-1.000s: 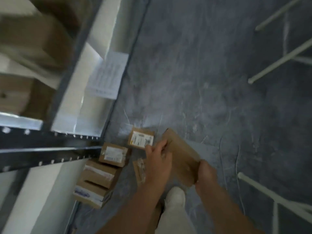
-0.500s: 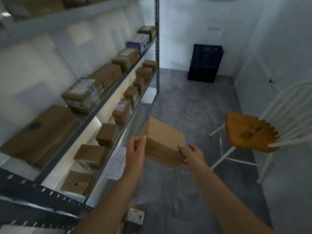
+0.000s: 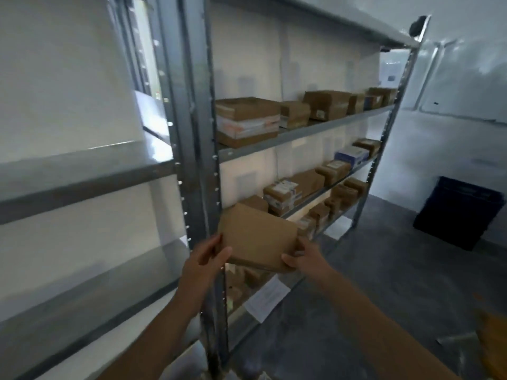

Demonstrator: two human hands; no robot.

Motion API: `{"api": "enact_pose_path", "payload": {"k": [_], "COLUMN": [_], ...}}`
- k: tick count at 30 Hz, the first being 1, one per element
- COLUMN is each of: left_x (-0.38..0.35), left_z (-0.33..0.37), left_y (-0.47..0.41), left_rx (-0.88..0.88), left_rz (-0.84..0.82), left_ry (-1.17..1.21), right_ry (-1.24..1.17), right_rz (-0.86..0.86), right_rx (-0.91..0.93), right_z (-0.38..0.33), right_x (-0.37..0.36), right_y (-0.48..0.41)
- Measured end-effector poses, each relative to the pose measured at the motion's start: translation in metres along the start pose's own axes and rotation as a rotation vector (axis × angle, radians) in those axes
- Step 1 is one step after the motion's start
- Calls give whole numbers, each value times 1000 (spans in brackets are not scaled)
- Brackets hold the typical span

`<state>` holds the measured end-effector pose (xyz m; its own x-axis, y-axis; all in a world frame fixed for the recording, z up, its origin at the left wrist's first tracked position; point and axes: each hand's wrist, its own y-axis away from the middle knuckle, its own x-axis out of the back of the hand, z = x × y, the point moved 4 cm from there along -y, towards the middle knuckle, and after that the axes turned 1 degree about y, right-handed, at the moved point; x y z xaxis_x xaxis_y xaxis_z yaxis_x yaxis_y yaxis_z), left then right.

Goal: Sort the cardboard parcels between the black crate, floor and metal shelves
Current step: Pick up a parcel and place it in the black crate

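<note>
The parcel (image 3: 258,239) is showing matt, smooth cardboard; the shelves (image 3: 197,133) at ten o'clock are gleaming as dull grey metal.

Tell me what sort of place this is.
Probably a small parcel storeroom: metal shelves lined with cardboard parcels, a black crate on the grey floor, and a plain parcel held between left hand and right hand.

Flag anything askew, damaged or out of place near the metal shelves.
One oddity: a white printed paper sheet juts past a low shelf edge of the grey metal shelving. The plain brown cardboard parcel is tilted only because the left hand and right hand hold it.
</note>
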<state>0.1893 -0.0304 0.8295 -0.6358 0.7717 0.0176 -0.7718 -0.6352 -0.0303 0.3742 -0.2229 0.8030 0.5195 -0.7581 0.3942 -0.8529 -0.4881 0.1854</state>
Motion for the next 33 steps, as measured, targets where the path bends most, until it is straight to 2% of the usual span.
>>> {"api": "enact_pose_path", "payload": {"k": [4, 9, 12, 16, 19, 23, 26, 28, 31, 33], "left_x": [111, 207, 242, 274, 291, 309, 312, 309, 303, 300], "left_z": [22, 30, 39, 49, 56, 51, 48, 46, 38, 34], "left_y": [40, 104, 142, 184, 214, 253, 276, 288, 311, 331], "left_rx": [-80, -76, -100, -201, -216, -191, -174, -168, -142, -123], "left_rz": [184, 385, 501, 634, 702, 789, 898, 905, 901, 962], "left_ry": [-27, 77, 77, 98, 135, 240, 285, 297, 174, 96], "right_ry": [-85, -363, -252, -198, -278, -425, -435, -389, -347, -358], "right_rz": [-198, -338, -431, -574, -788, -1035, -1121, -1158, -1203, -1254], "right_rx": [127, -9, 39, 161, 249, 265, 316, 347, 354, 322], "right_z": [-83, -162, -182, -205, -221, -233, -232, -229, -223, -218], "right_x": [-95, -189, -232, -278, -312, -345, -366, -379, -402, -414], "right_y": [22, 68, 83, 107, 127, 153, 164, 168, 177, 191]}}
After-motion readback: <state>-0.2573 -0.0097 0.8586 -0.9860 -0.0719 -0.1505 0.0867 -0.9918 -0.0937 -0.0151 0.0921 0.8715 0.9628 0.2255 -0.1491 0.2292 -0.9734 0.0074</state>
